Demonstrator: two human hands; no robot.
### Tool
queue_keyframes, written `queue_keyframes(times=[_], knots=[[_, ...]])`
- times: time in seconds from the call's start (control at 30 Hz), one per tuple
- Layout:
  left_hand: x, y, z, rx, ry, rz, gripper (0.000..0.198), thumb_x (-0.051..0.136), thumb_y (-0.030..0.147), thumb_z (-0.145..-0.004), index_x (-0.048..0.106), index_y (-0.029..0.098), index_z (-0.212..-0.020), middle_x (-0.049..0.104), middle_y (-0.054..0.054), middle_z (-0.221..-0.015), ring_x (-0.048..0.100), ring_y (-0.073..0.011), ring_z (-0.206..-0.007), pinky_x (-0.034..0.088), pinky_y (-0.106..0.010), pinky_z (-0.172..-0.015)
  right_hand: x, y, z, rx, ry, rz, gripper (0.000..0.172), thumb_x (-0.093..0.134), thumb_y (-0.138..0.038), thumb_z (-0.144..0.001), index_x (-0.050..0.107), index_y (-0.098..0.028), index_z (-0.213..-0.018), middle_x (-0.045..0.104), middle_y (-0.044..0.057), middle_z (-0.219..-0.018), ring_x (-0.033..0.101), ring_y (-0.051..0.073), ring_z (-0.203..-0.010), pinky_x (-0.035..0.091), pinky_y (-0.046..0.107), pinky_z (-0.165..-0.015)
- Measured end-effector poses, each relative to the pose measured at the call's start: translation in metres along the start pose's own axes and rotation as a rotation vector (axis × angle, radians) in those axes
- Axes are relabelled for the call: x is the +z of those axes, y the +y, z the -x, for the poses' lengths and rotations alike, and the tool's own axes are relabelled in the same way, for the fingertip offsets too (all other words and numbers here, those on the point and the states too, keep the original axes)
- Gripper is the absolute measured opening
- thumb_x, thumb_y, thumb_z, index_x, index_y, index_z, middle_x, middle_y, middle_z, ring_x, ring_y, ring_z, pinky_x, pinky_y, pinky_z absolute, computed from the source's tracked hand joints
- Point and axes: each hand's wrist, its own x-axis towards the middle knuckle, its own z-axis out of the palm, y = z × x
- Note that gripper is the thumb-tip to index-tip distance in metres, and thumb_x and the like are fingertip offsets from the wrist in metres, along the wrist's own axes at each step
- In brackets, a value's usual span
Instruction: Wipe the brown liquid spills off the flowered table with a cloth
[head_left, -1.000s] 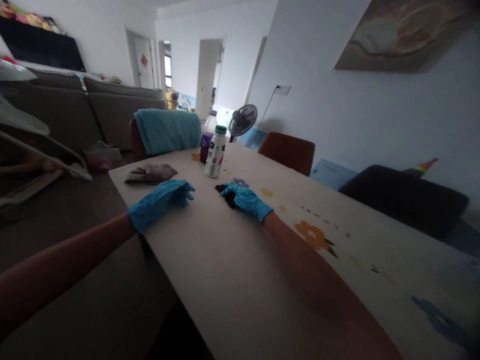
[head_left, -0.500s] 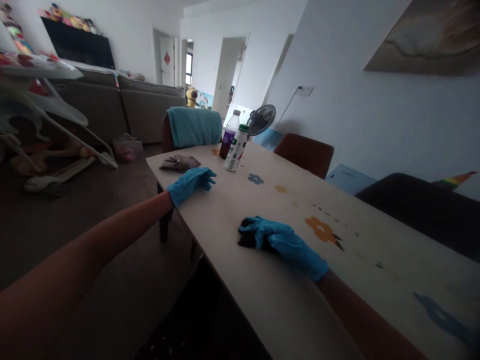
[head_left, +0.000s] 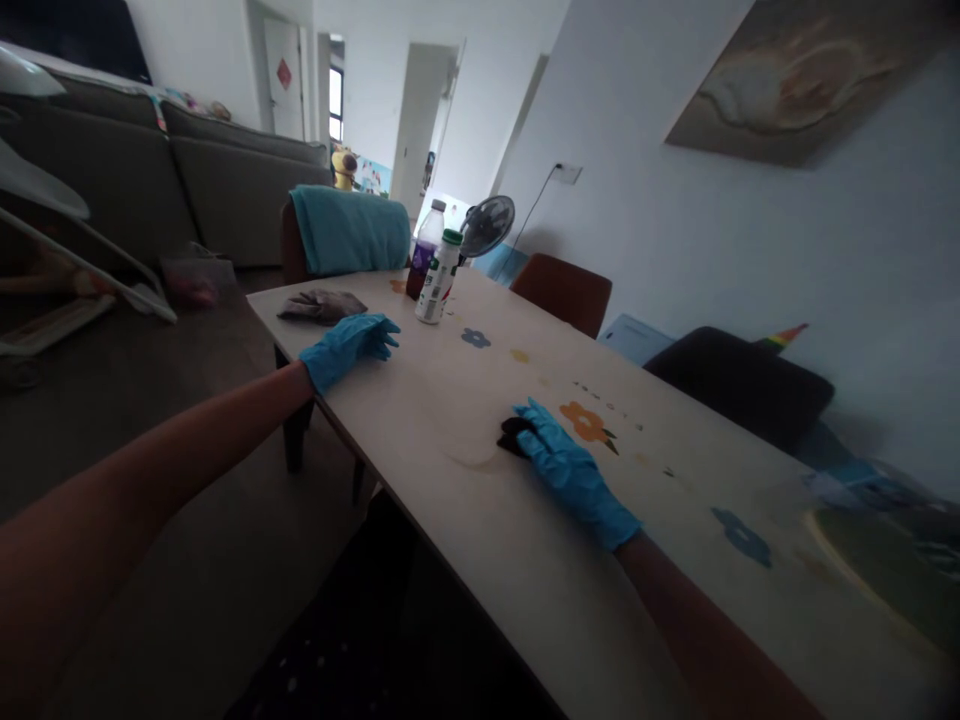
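My right hand (head_left: 566, 470), in a blue glove, presses a black cloth (head_left: 516, 436) against the light table (head_left: 420, 440); the fingers cover most of it. A curved wet-looking streak shows on the tabletop to its left. My left hand (head_left: 351, 350), gloved in blue too, rests at the table's left edge with its fingers apart and nothing in them. Just beyond it lies a crumpled greyish-brown cloth (head_left: 322, 306). Farther back stand a white bottle with a green cap (head_left: 439, 282) and a clear bottle with a purple label (head_left: 424, 252).
A chair with a teal towel (head_left: 352, 232) stands at the far end. A brown chair (head_left: 564, 292) and a black chair (head_left: 739, 385) line the wall side. Behind the bottles is a fan (head_left: 489, 225). A round greenish thing (head_left: 885, 575) lies at the right.
My right hand has moved the black cloth across the tabletop, toward the orange flower print. My left hand stays at the table edge. The view has turned to the right.
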Motion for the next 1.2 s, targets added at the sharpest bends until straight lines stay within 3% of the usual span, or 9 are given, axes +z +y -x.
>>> queue_keyframes(times=[0.1,0.17,0.33,0.47,0.57,0.67,0.77,0.93,1.2], knots=[[0.004,0.003,0.003,-0.013,0.021,-0.005,0.032,0.075,0.041,-0.109,0.083,0.009,-0.114,0.086,-0.016,-0.106,0.074,-0.0241,-0.088,0.060,-0.037,-0.085,0.010,-0.012,-0.005,-0.028,-0.126,0.198,0.076,0.077,-0.070,-0.103,0.075,-0.026,-0.165,0.052,0.016,-0.189,0.048,0.048,-0.174,0.034,0.071,-0.147],[0.006,0.004,0.004,-0.024,0.031,-0.003,0.030,0.070,0.036,-0.111,0.084,0.009,-0.114,0.087,-0.016,-0.107,0.074,-0.0242,-0.089,0.059,-0.038,-0.085,0.015,-0.018,-0.011,-0.033,-0.142,0.248,0.067,0.072,-0.066,-0.108,0.078,-0.025,-0.161,0.058,0.016,-0.184,0.056,0.046,-0.168,0.039,0.069,-0.145],[0.004,0.001,0.002,-0.016,0.041,0.009,0.032,0.072,0.038,-0.110,0.084,0.009,-0.115,0.087,-0.016,-0.106,0.074,-0.0242,-0.090,0.059,-0.036,-0.085,0.019,-0.015,-0.043,0.092,0.003,0.197,0.033,0.077,-0.051,-0.104,0.088,-0.028,-0.125,0.083,0.012,-0.150,0.074,0.039,-0.146,0.050,0.059,-0.137],[-0.001,-0.005,-0.002,0.009,0.000,0.002,0.039,0.082,0.049,-0.104,0.082,0.012,-0.115,0.087,-0.016,-0.109,0.075,-0.0236,-0.086,0.060,-0.038,-0.085,0.015,0.005,-0.083,0.220,0.177,0.169,0.020,0.073,-0.042,-0.098,0.080,-0.025,-0.103,0.087,0.015,-0.122,0.080,0.038,-0.123,0.061,0.058,-0.122],[-0.004,-0.009,-0.004,0.015,-0.013,0.004,0.041,0.084,0.052,-0.100,0.082,0.014,-0.112,0.088,-0.016,-0.113,0.077,-0.0248,-0.088,0.061,-0.038,-0.084,0.008,0.022,-0.112,0.328,0.349,0.100,0.027,0.058,-0.044,-0.102,0.074,-0.024,-0.109,0.082,0.011,-0.099,0.080,0.030,-0.095,0.071,0.046,-0.095],[-0.006,-0.011,-0.006,0.032,-0.030,0.012,0.044,0.085,0.054,-0.099,0.081,0.012,-0.114,0.087,-0.019,-0.120,0.079,-0.0268,-0.094,0.063,-0.038,-0.083,-0.002,0.038,-0.134,0.390,0.496,0.028,0.049,0.031,-0.039,-0.108,0.069,-0.022,-0.135,0.078,0.006,-0.100,0.078,0.022,-0.083,0.069,0.033,-0.077],[-0.007,-0.011,-0.005,0.062,-0.052,0.024,0.048,0.087,0.054,-0.098,0.080,0.011,-0.116,0.087,-0.021,-0.126,0.081,-0.0283,-0.099,0.064,-0.037,-0.082,-0.013,0.054,-0.143,0.403,0.546,0.026,0.058,0.031,-0.037,-0.108,0.065,-0.023,-0.153,0.080,0.007,-0.117,0.081,0.021,-0.098,0.069,0.033,-0.086],[-0.008,-0.012,-0.001,0.081,-0.068,0.020,0.057,0.090,0.061,-0.097,0.081,0.009,-0.119,0.087,-0.020,-0.122,0.081,-0.0267,-0.094,0.065,-0.036,-0.082,-0.031,0.074,-0.131,0.369,0.384,0.175,0.037,0.056,-0.031,-0.101,0.082,-0.022,-0.126,0.083,0.015,-0.135,0.073,0.032,-0.139,0.054,0.052,-0.131],[-0.006,-0.010,0.001,0.069,-0.099,-0.014,0.054,0.087,0.060,-0.102,0.085,0.010,-0.121,0.088,-0.020,-0.117,0.082,-0.0308,-0.097,0.066,-0.041,-0.086,-0.044,0.077,-0.100,0.357,0.117,0.470,0.035,0.064,-0.034,-0.111,0.085,-0.019,-0.134,0.079,0.018,-0.154,0.072,0.032,-0.145,0.054,0.045,-0.130]])
